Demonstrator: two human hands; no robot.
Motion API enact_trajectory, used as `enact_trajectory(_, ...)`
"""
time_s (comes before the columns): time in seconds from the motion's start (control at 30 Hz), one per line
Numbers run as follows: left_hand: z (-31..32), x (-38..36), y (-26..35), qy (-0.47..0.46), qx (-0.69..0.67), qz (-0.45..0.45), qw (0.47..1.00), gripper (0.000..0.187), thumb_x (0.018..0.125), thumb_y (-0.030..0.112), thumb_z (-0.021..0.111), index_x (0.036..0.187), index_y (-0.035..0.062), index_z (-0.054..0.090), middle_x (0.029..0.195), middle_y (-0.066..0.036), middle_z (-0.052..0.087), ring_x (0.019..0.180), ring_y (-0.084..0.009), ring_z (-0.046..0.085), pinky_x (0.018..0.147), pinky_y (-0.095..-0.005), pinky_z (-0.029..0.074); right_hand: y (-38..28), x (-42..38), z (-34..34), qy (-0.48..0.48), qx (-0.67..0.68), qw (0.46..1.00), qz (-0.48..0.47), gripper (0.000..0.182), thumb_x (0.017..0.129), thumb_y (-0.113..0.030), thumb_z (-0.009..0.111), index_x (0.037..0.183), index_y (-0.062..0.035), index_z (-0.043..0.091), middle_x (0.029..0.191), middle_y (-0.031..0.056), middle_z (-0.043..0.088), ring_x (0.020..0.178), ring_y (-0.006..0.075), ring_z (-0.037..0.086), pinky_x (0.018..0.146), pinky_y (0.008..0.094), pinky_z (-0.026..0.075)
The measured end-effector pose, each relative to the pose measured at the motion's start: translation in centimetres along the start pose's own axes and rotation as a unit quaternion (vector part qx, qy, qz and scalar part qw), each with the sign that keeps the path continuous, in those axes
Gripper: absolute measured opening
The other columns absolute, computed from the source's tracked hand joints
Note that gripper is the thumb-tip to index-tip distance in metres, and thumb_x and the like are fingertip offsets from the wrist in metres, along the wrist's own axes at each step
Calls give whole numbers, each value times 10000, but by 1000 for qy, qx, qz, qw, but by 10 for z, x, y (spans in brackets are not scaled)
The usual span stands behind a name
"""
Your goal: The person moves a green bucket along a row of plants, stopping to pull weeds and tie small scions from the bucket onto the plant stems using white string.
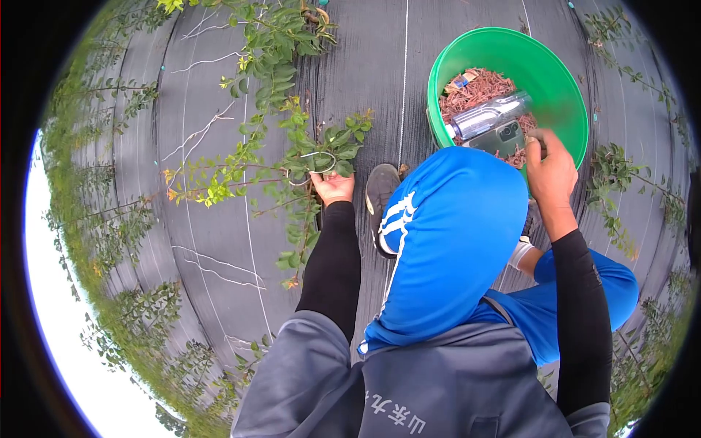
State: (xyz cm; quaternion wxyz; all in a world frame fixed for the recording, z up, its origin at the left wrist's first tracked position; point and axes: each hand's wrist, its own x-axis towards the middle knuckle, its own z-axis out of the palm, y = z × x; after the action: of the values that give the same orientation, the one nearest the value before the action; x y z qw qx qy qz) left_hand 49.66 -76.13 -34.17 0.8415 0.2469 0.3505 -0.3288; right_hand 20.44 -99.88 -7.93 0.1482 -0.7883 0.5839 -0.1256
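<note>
My left hand (336, 188) is palm up under a leafy plant (337, 144), closed among its shoots; leaves hide some fingertips. A thin white wire loop (321, 155) curves through the foliage just above that hand. Over the near right rim of a green bucket (570, 77), my right hand (552, 169) has curled fingers, thumb and forefinger together; anything between them is too small to make out. Inside the bucket lie many thin reddish-brown strips (482, 89), a clear bottle (491, 115), a dark phone (504, 139) with its camera side up, and a small packet (462, 80).
Black ground cover (365, 66) with white lines spreads beneath me. More leafy plants (274, 51) grow at the upper left and along the right (621, 175). Pale wires (219, 266) lie left of my arm. My bent blue-clad knee (456, 212) is between my hands, beside my shoe (381, 204).
</note>
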Motion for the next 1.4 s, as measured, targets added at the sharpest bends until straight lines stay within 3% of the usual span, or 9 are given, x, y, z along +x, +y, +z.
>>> enact_trajectory(0.23,9,-3,-2,-34,-70,-3,997,435,834,451,492,1049,94,615,1109,-76,623,1048,-288,567,877,-458,456,-1,0,-1,-10,-12,1000,6,163,819,-247,530,890,-151,641,773,58,652,722,239,630,664,366,469)
enact_trajectory(0.67,4,2,11,-23,-57,-44,997,395,820,367,451,1048,81,600,1100,-105,616,1063,-288,559,901,-455,439,-2,0,-2,-9,-21,1000,3,170,817,-247,525,895,-148,640,784,69,654,740,262,628,677,381,468)
enact_trajectory(0.73,12,-6,10,45,11,-9,999,366,821,370,456,992,82,605,1012,-83,633,915,-245,591,847,-427,461,-1,0,-2,-17,-17,1000,11,173,817,-251,526,898,-149,640,790,69,655,746,264,628,682,384,469)
enact_trajectory(0.77,8,-4,15,48,34,-31,998,301,827,374,457,854,101,578,780,-25,603,656,-182,534,680,-365,467,-1,1,-2,-17,-18,1000,11,173,817,-251,526,898,-149,640,790,69,655,746,264,628,682,384,469)
enact_trajectory(0.87,4,-2,26,60,133,-62,987,266,835,381,458,752,136,517,600,18,466,508,-142,405,542,-305,384,0,0,-2,-11,-22,1000,11,176,816,-255,529,903,-151,641,798,71,657,754,272,629,687,392,469)
enact_trajectory(0.9,2,1,27,129,161,-27,978,272,847,395,466,725,154,501,593,57,408,486,-110,361,485,-287,317,0,0,-1,-9,-26,1000,10,176,816,-257,529,904,-153,642,799,72,658,757,277,628,689,396,470)
enact_trajectory(1.0,17,-20,23,173,252,12,952,274,860,384,463,709,155,462,539,58,318,480,-93,346,468,-267,293,1,0,0,-3,-31,999,7,179,817,-261,528,906,-157,643,801,75,658,761,285,628,690,402,470)
enact_trajectory(1.2,17,-26,32,182,439,130,870,226,808,347,554,718,158,470,586,42,382,485,-93,365,462,-250,280,3,-1,1,13,-28,1000,-1,182,816,-264,525,901,-159,647,802,75,659,760,292,627,687,406,472)
enact_trajectory(1.4,30,-16,52,175,550,85,812,346,820,421,596,698,124,466,574,9,393,451,-124,367,414,-281,266,6,-1,2,21,0,1000,-1,181,809,-260,526,878,-150,653,809,81,657,760,297,622,690,407,472)
